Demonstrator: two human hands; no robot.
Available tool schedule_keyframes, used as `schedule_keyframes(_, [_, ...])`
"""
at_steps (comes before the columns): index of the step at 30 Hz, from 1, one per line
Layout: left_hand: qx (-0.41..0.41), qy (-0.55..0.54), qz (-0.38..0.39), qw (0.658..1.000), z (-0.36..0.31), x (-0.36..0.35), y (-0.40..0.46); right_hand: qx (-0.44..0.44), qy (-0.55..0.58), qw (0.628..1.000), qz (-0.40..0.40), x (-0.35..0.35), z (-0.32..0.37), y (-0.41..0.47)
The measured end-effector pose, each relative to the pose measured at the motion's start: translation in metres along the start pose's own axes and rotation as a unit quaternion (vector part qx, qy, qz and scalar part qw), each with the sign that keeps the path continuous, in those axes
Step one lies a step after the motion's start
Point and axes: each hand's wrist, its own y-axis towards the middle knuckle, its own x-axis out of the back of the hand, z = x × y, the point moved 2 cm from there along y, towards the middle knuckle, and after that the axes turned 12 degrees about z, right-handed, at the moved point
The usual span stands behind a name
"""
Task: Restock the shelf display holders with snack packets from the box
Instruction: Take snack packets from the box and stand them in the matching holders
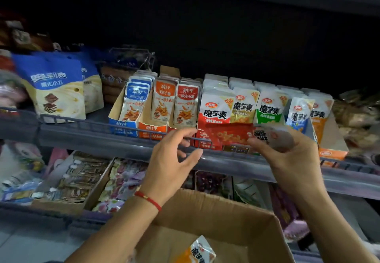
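**Red packet held sideways at the shelf rail**

The right hand [287, 156], at about 4 o'clock from centre, pinches a red snack packet [232, 134] with curled fingers and thumb; the packet lies sideways and blurred, just in front of the red display holder [203, 139] on the middle shelf [92, 137]. The left hand [172, 160], at 6 o'clock, has loosely spread, half-curled fingers with nothing in its grasp; its fingertips are at the shelf's front rail, whether touching it cannot be told. A red string bracelet [149, 200] circles that wrist. At 6 o'clock, low in view, the open cardboard box [236, 217] shows one orange packet [197, 251] inside. Rows of upright packets [244, 106] fill the holders from 10 to 3 o'clock.
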Motion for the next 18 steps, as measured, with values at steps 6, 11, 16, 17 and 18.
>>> schedule_keyframes(6, [-0.079, 0.076, -0.059, 0.992, -0.01, 0.004, 0.033, 0.108, -0.072, 0.991, -0.018, -0.006, 0.005, 0.023])
schedule_keyframes(11, [-0.139, 0.152, -0.072, 0.976, -0.011, 0.008, 0.053, 0.13, -0.091, 0.987, -0.013, -0.005, -0.001, 0.03])
schedule_keyframes(16, [-0.14, 0.16, -0.056, 0.975, -0.009, 0.002, 0.051, 0.115, -0.094, 0.989, 0.019, 0.0, -0.012, 0.034])
schedule_keyframes(17, [-0.136, 0.158, -0.058, 0.976, -0.009, 0.001, 0.051, 0.115, -0.098, 0.988, 0.02, 0.0, -0.013, 0.034])
schedule_keyframes(18, [-0.133, 0.157, -0.061, 0.977, -0.009, 0.001, 0.051, 0.114, -0.105, 0.988, 0.022, 0.0, -0.014, 0.034])
